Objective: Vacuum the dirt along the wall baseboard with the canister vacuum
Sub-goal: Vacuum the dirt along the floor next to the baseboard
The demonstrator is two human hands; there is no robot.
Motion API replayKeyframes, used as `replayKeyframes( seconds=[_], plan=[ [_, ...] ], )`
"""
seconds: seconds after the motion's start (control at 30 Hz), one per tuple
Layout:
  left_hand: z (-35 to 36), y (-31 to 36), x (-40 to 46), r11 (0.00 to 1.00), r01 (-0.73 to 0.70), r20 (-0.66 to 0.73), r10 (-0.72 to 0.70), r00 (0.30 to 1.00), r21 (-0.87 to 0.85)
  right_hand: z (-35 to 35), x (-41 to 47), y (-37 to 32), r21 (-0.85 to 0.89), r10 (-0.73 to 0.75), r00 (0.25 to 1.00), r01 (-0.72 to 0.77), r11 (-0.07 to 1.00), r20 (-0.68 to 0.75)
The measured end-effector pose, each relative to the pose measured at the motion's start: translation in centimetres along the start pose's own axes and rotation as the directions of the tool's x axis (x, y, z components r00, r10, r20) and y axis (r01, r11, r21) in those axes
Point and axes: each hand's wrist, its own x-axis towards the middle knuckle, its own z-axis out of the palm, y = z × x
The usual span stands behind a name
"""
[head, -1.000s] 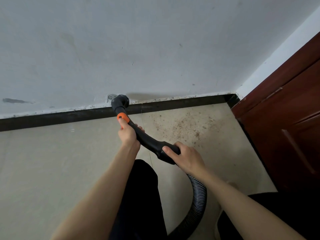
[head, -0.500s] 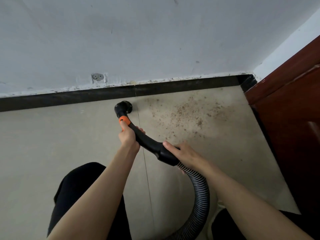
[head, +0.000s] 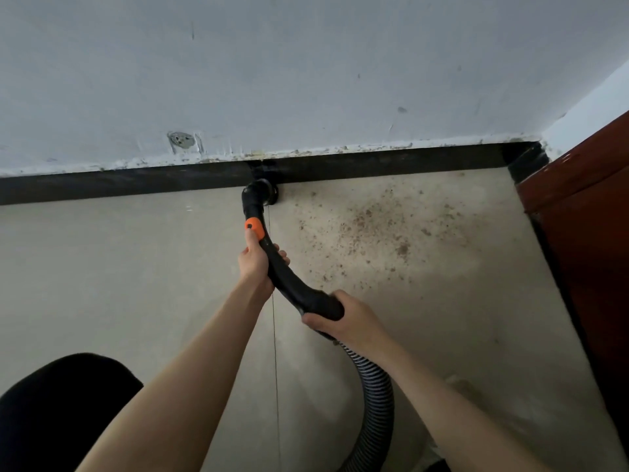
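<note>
Black nozzle (head: 260,194), two hands' grip.

The black curved vacuum wand (head: 289,277) (orange button near its tip) ends in a round nozzle (head: 261,195) touching the dark baseboard (head: 102,183); brown dirt (head: 371,229) lies scattered just right of the nozzle.

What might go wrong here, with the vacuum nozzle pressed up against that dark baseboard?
1. The nozzle sits at the baseboard, while most of the dirt lies to its right; it may be missed unless the nozzle sweeps that way.
2. The wall's paint edge above the baseboard looks chipped; knocking it might flake more off.
3. The ribbed hose bends sharply below the right hand; pulling could kink it. The left hand steers the handle.
</note>
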Motion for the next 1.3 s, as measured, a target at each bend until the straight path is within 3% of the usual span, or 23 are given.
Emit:
replayKeyframes(
  seconds=[0.13,0.33,0.73,1.03,1.3],
  plan=[
    [0.3,-0.6,0.5,1.0,0.005,0.012,-0.005,1.0,0.022,0.1,0.3,0.7,-0.08,-0.016,0.999,0.014,0.997,-0.029],
    [2.4,-2.7,-0.1,0.993,0.015,0.029,-0.018,0.999,0.117,-0.6,-1.3,2.9,-0.053,-0.002,0.993,-0.004,0.999,-0.12],
    [6.5,-5.2,-0.5,0.949,-0.078,0.051,0.065,0.997,0.304,-2.2,-2.1,6.0,0.127,0.07,0.977,-0.045,0.991,-0.201],
    [10.8,-7.6,-1.4,0.853,-0.151,0.112,0.11,0.988,0.499,-2.7,-3.1,7.7,0.311,0.173,0.929,-0.067,0.948,-0.328],
    [13.8,-8.7,-1.8,0.824,-0.151,0.19,0.054,0.98,0.546,-3.6,-2.9,8.7,0.37,0.245,0.9,-0.103,0.923,-0.36]
  ],
)
